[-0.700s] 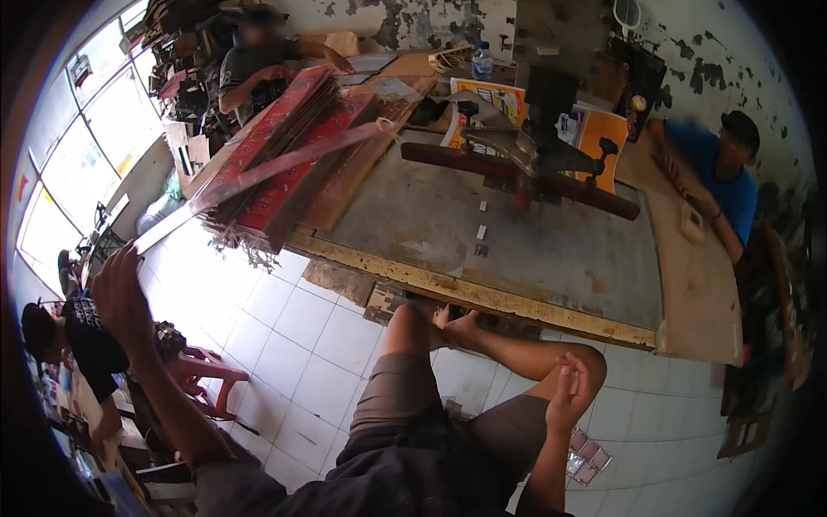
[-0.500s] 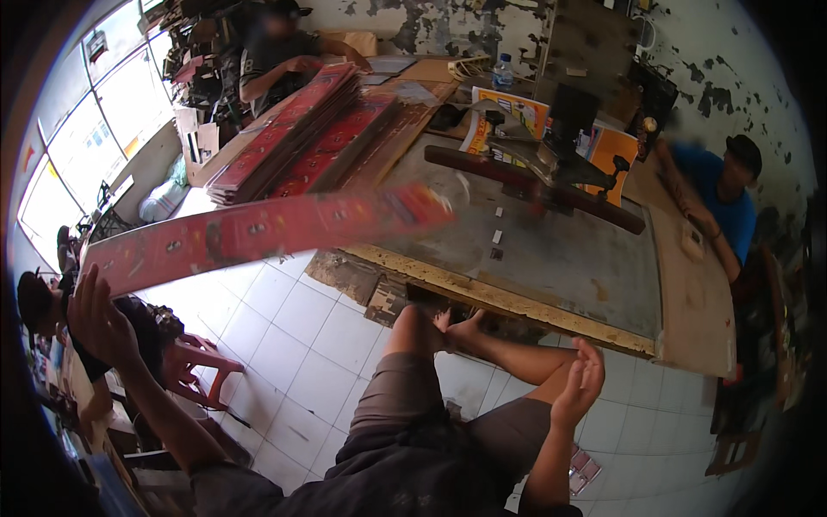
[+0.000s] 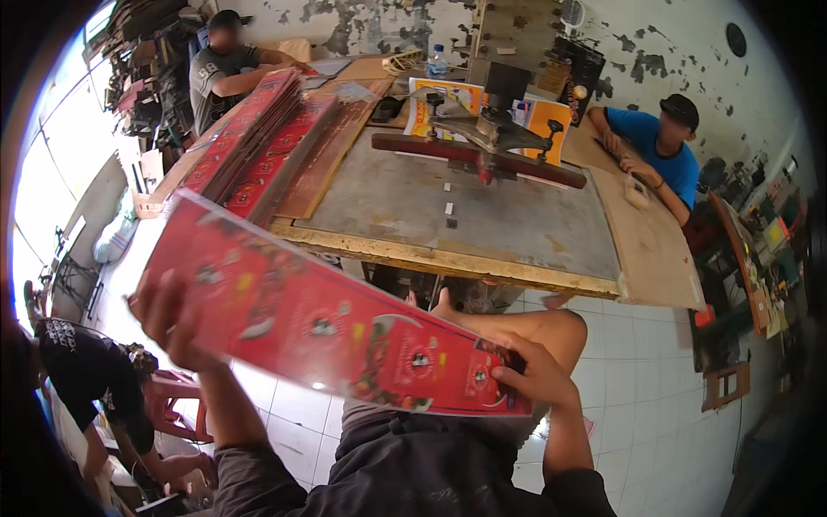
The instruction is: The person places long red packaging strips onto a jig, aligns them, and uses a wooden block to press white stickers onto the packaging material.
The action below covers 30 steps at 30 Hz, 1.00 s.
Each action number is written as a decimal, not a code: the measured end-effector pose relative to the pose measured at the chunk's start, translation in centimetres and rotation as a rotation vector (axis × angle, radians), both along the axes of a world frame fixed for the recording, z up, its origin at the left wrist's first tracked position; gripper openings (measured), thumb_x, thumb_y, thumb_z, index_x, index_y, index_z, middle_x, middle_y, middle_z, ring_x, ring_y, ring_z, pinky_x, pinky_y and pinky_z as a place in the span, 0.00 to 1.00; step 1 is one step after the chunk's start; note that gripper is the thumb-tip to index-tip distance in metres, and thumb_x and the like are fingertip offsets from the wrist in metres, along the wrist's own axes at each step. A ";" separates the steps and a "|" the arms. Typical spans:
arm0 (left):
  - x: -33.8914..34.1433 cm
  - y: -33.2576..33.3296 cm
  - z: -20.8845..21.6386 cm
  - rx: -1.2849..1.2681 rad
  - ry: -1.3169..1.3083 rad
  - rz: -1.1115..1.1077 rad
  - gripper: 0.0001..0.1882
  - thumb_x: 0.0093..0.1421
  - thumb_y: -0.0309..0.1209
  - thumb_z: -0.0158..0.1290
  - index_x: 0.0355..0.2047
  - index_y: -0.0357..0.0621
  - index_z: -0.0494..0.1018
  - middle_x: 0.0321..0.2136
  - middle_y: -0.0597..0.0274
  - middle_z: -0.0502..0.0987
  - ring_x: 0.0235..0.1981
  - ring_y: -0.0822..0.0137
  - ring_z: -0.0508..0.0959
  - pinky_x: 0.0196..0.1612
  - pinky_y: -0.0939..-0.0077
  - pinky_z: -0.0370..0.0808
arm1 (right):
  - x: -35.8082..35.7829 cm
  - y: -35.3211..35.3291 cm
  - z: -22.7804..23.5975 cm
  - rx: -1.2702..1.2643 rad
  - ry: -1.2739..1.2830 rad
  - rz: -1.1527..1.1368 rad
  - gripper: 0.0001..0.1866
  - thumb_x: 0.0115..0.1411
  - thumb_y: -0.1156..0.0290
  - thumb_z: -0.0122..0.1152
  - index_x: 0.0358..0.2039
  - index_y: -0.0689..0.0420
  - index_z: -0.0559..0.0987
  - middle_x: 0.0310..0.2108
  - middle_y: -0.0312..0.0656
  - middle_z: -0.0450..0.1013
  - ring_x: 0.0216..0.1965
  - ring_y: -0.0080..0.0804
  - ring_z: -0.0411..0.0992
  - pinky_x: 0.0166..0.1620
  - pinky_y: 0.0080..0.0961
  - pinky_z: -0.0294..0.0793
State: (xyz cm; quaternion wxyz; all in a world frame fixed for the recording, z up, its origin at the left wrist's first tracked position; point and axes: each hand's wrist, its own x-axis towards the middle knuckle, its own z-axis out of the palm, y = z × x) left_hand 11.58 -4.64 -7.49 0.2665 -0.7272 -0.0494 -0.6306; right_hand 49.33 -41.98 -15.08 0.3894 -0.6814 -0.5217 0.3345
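Observation:
A long red printed sheet (image 3: pixel 345 332) with round emblems and pictures of food slants over my lap. Its left end is raised, and the right end lies lower. My right hand (image 3: pixel 538 375) grips that lower end, thumb on the printed face. Around the left edge, my left hand (image 3: pixel 177 323) holds the sheet, its fingers partly blurred and partly covered. Beyond is the worktable with a grey plate (image 3: pixel 534 237) let into its top. A dark red wooden bar (image 3: pixel 413 146) on a metal bracket (image 3: pixel 482 131) with knobs spans above this plate.
Piles of similar red sheets (image 3: pixel 245 138) lie at the table's left. One person (image 3: pixel 228 69) sits behind them; another in blue (image 3: pixel 663 146) leans at the right end. A third person (image 3: pixel 95 370) bends beside a red stool (image 3: pixel 168 401). A bottle (image 3: pixel 437 62) stands at the back.
The red sheet has swung from above the table's left front down across my lap. Both hands, previously apart from it with fingers spread, now grip its ends. The view has shifted right.

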 end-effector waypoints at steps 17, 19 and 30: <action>28.7 -5.9 -12.6 -0.729 0.699 -0.502 0.29 0.69 0.30 0.61 0.69 0.46 0.71 0.73 0.51 0.72 0.78 0.47 0.65 0.81 0.42 0.56 | -6.1 -18.6 -4.1 0.044 0.484 -0.821 0.22 0.73 0.79 0.62 0.66 0.67 0.76 0.50 0.39 0.83 0.52 0.23 0.79 0.61 0.26 0.76; 28.8 -5.1 -12.7 -0.778 0.687 -0.542 0.30 0.68 0.32 0.62 0.69 0.44 0.71 0.70 0.50 0.74 0.75 0.46 0.69 0.80 0.45 0.59 | -6.5 -16.5 -3.3 0.058 0.454 -0.786 0.30 0.74 0.79 0.61 0.74 0.66 0.67 0.53 0.41 0.83 0.54 0.24 0.78 0.62 0.28 0.75; 28.6 -1.5 -12.9 -0.814 0.660 -0.505 0.24 0.70 0.39 0.62 0.64 0.44 0.78 0.65 0.51 0.79 0.69 0.46 0.74 0.74 0.49 0.67 | -5.1 -1.7 -4.8 0.247 0.658 -0.498 0.45 0.76 0.79 0.60 0.85 0.60 0.46 0.54 0.44 0.83 0.55 0.22 0.79 0.61 0.25 0.76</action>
